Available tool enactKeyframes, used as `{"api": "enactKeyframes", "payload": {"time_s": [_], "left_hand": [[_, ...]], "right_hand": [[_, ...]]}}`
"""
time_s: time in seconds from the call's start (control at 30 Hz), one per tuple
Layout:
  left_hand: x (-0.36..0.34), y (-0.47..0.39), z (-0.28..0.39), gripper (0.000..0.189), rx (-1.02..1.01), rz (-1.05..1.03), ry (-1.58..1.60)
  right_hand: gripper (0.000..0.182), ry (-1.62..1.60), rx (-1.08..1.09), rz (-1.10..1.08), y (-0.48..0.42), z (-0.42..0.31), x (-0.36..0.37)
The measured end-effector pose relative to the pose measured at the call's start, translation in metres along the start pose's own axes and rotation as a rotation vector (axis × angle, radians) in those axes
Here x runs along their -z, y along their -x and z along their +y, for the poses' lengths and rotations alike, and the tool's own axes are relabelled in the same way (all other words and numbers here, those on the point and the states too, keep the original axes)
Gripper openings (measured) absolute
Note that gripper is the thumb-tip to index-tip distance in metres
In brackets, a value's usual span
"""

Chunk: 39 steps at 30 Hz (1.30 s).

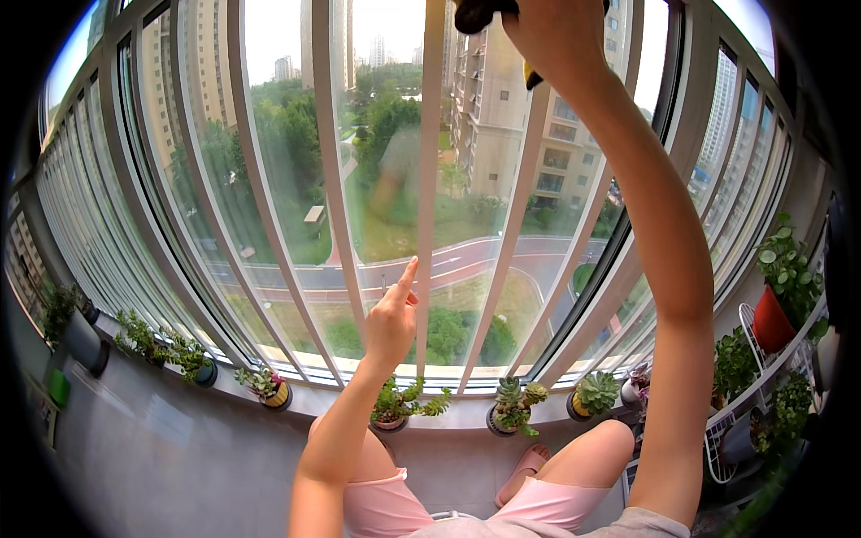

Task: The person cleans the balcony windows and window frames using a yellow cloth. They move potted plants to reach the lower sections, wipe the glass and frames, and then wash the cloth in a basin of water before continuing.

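Note:
My left hand [395,319] points upward with its index finger out and the other fingers curled. Its fingertip is at or near a white vertical window bar [430,202]; whether it touches cannot be told. Nothing is seen in this hand. High up at the top edge, my right hand [562,37] is on a black and yellow thing [479,15], perhaps a cloth or a tool, partly cut off by the picture's edge. Parts of it show on both sides of the hand, in front of the bars. The glass pane [387,168] carries a faint reflection.
Potted succulents [512,403] [597,393] and a trailing plant [403,403] line the low sill before my knees. More pots stand left along the sill. At right, a white wire plant rack [720,447] holds a red pot [772,319]. A green object [59,388] lies far left.

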<state>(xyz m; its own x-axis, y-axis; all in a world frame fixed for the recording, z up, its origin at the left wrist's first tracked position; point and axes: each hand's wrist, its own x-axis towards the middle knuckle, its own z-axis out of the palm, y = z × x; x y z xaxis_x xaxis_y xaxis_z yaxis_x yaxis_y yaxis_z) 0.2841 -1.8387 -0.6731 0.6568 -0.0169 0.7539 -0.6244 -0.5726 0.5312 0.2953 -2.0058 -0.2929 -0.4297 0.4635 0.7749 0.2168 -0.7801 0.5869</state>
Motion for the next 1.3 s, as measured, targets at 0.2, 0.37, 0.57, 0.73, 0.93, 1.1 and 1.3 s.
{"api": "enactKeyframes", "payload": {"time_s": [0.2, 0.37, 0.57, 0.73, 0.93, 1.1, 1.3], "left_hand": [[0.01, -0.002, -0.003, 0.062, 0.0, 0.022, 0.006], [0.016, -0.004, -0.008, 0.041, 0.069, 0.154, 0.119], [0.023, -0.008, -0.007, 0.041, 0.15, 0.227, 0.179], [0.009, -0.01, -0.01, 0.037, 0.159, 0.219, 0.252], [0.003, -0.013, -0.004, 0.036, 0.159, 0.201, 0.313], [-0.013, -0.013, 0.007, 0.038, 0.087, 0.201, 0.333], [-0.017, -0.015, 0.012, 0.04, 0.101, 0.202, 0.334]], "right_hand": [[0.05, -0.083, -0.059, -0.111, 0.029, -0.025, -0.033], [0.045, -0.15, -0.015, -0.221, 0.137, -0.091, -0.003], [0.039, -0.313, 0.415, -0.602, 0.316, -0.182, 0.082], [0.042, -0.443, 0.822, -0.68, 0.343, -0.183, 0.109], [0.023, -0.156, 0.644, -0.513, 0.225, -0.088, 0.065], [0.039, 0.115, 0.474, -0.318, 0.075, 0.033, 0.006], [0.049, -0.105, -0.134, -0.191, 0.016, 0.027, -0.026]]}}
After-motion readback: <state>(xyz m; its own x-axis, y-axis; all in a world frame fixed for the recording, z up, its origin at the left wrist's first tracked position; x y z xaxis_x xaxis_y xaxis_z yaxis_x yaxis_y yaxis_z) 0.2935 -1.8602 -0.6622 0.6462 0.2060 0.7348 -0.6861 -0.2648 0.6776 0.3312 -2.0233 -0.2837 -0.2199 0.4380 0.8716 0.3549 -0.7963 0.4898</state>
